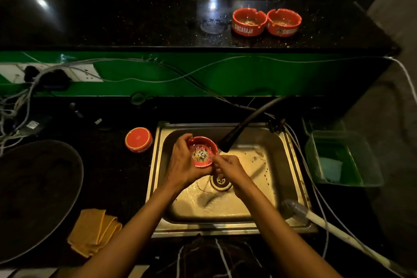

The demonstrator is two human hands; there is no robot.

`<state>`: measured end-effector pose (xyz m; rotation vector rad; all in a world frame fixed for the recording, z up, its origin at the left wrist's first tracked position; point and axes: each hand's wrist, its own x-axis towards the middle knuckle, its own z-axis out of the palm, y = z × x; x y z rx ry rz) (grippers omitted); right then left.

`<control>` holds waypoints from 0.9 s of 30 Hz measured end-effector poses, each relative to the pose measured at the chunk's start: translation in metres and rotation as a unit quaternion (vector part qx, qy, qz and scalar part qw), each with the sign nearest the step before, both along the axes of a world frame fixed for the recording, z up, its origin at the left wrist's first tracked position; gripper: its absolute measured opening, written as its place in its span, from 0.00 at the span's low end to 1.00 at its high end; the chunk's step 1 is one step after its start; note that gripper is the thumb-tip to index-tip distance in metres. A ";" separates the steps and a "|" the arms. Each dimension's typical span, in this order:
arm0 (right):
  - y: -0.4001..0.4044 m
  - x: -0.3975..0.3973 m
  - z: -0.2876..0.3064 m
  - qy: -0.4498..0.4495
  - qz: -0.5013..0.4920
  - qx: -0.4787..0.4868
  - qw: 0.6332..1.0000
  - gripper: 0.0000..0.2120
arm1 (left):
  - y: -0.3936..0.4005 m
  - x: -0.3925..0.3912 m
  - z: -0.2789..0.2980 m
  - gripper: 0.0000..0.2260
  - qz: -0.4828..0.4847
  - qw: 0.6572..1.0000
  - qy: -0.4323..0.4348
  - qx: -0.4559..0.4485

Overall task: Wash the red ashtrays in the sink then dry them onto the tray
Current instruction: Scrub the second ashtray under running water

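Over the steel sink (291,178) the left hand (182,165) grips a red ashtray (202,152), fingers and thumb curled round its far and near rim. The ashtray is round, so it has no real long axis; its open bowl is tipped up toward the person and slightly to the right, showing wet, speckled dirt inside. It sits just under the mouth of the black faucet (239,131), which slants down from the back right corner of the sink. The right hand (228,168) is at the ashtray's right edge, fingers bent and bunched against the rim; whether it pinches the rim or only rubs it I cannot tell.

On the dark counter (112,176) just left of the sink, a second ashtray (138,139) lies upside down, flat base up. On the upper counter (135,27) behind, two more ashtrays (249,21) (283,22) stand upright, touching side by side, mouths up. A folded yellow cloth (94,231) lies near the sink's left front corner, and a big dark round tray (38,196) sits farther left.
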<state>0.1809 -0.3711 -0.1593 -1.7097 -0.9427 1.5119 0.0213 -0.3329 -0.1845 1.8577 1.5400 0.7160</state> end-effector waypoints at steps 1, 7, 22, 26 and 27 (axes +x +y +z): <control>-0.004 0.000 -0.007 0.001 -0.001 -0.015 1.000 0.14 | -0.005 0.000 -0.007 0.53 -0.005 1.000 0.002 -0.015; -0.019 0.010 -0.038 0.011 -0.017 -0.083 0.996 0.14 | -0.014 -0.004 -0.041 0.48 -0.087 0.986 -0.024 -0.143; 0.020 0.055 -0.091 -0.036 0.009 -0.126 0.991 0.11 | 0.032 0.015 -0.066 0.12 -0.012 0.903 -0.191 -0.386; 0.033 0.042 -0.090 -0.045 0.030 -0.102 0.993 0.13 | 0.030 -0.001 -0.073 0.17 0.024 0.898 -0.206 -0.388; 0.035 0.038 -0.091 -0.043 0.037 -0.102 0.993 0.12 | 0.029 -0.006 -0.075 0.18 0.032 0.897 -0.206 -0.389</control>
